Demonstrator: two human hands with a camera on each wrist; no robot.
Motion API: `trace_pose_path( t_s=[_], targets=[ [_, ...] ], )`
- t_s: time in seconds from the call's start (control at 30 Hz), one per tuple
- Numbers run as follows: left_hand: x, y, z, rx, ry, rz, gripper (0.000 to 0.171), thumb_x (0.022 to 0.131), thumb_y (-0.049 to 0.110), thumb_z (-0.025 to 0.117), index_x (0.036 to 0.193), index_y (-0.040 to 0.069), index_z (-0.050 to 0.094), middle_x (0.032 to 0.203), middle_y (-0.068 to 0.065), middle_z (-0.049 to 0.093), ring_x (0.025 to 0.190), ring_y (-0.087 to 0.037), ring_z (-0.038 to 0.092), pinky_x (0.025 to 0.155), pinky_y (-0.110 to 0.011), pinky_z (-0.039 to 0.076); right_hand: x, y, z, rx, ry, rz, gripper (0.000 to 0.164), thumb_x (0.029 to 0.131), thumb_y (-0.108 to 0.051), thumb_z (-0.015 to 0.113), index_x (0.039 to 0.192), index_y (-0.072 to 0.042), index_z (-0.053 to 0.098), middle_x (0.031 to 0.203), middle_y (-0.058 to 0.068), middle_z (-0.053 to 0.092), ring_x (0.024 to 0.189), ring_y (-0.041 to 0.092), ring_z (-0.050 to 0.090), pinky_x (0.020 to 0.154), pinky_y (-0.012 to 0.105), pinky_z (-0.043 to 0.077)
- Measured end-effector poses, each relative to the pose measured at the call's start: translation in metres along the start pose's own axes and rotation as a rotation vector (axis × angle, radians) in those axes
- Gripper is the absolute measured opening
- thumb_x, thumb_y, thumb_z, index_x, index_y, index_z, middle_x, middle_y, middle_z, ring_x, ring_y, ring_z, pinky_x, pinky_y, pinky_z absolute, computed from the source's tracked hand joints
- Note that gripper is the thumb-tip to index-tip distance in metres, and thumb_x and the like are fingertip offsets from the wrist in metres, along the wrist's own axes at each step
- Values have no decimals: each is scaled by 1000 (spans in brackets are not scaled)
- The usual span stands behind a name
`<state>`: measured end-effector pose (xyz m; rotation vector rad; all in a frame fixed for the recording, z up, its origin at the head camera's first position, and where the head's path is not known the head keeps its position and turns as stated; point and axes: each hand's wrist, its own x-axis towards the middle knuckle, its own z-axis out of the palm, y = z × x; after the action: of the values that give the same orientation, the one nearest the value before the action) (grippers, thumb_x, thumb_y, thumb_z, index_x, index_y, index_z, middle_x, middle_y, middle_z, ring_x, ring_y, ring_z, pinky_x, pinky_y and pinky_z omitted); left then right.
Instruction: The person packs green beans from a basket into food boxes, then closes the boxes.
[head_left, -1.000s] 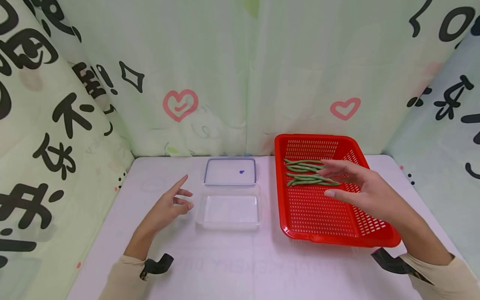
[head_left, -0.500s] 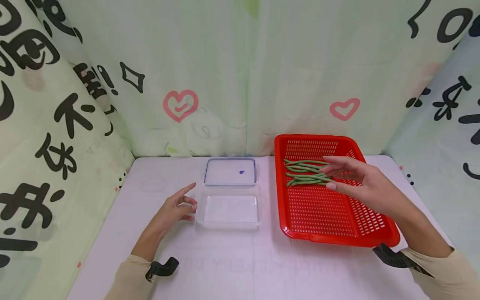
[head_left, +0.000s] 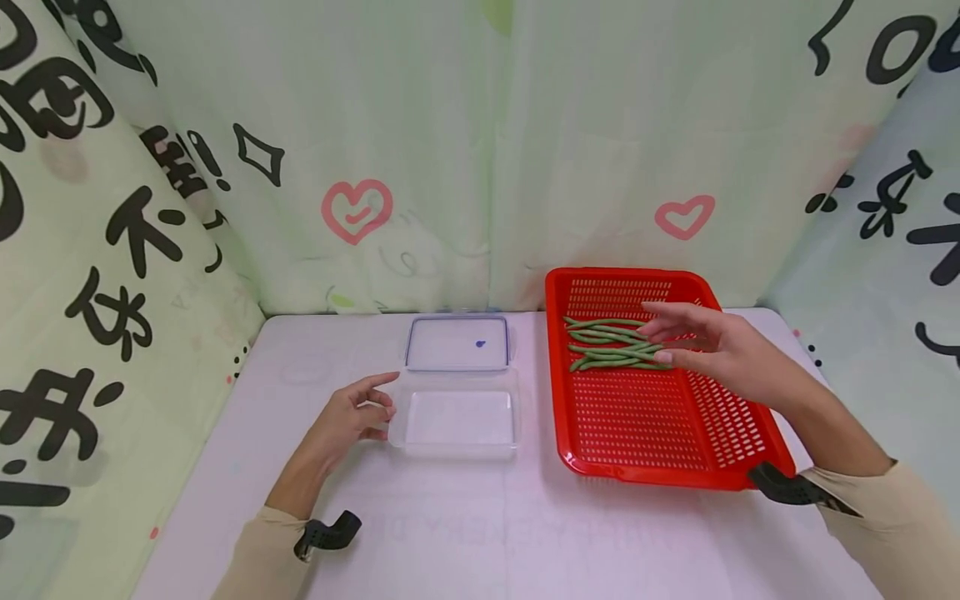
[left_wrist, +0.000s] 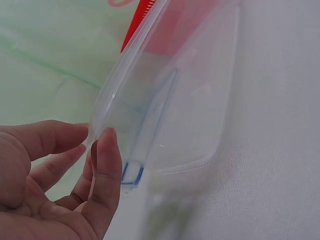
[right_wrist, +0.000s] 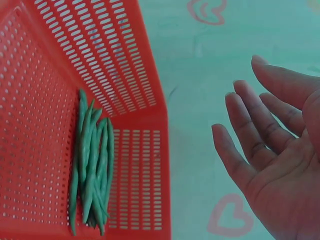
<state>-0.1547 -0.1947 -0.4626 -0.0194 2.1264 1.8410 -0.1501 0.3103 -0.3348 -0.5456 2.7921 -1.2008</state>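
My left hand (head_left: 347,421) is at the left side of a clear plastic container (head_left: 461,421), and its fingertips pinch the rim, as the left wrist view shows. Behind the container lies a clear lid (head_left: 457,343) with a blue edge. Over the red basket (head_left: 637,454) hovers my right hand (head_left: 723,350), its fingers spread and holding nothing. Green beans (head_left: 607,333) lie in the basket in two small groups, just left of that hand. In the right wrist view, the beans (right_wrist: 90,170) are apart from the fingers.
A white-covered table (head_left: 450,533) carries everything. Printed curtains (head_left: 420,150) stand behind it and at both sides. The basket's raised, perforated walls surround the beans.
My left hand has moved right and reached the container's left rim. The right hand has risen slightly over the basket, away from the near side. Beans, lid and basket stay put.
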Motion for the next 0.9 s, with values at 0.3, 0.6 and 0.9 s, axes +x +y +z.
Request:
trace_pose_path(
  t_s=[0.3, 0.6, 0.9],
  targets=[
    [-1, 2, -1, -8, -29, 2, 57, 91, -2, 65, 146, 10, 55, 108, -10, 53, 96, -25, 60, 76, -33, 59, 13, 17, -5, 23, -37, -19, 61, 92, -13, 75, 148, -25, 53, 123, -3, 66, 110, 7, 62, 79, 25, 59],
    [-1, 4, 0, 0, -30, -10, 56, 92, 0, 66, 146, 10, 55, 110, -12, 54, 98, -28, 61, 76, -34, 60, 30, 31, -6, 34, -75, 11, 59, 91, -19, 76, 146, -22, 55, 126, 2, 66, 115, 22, 61, 78, 29, 60],
    [0, 6, 2, 29, 14, -25, 55, 92, -1, 67, 145, 8, 56, 106, -12, 55, 95, -33, 63, 72, -33, 60, 45, 43, -4, 75, -122, 0, 54, 93, -18, 75, 143, -16, 57, 123, 4, 67, 109, 19, 63, 79, 29, 60]
  ],
)
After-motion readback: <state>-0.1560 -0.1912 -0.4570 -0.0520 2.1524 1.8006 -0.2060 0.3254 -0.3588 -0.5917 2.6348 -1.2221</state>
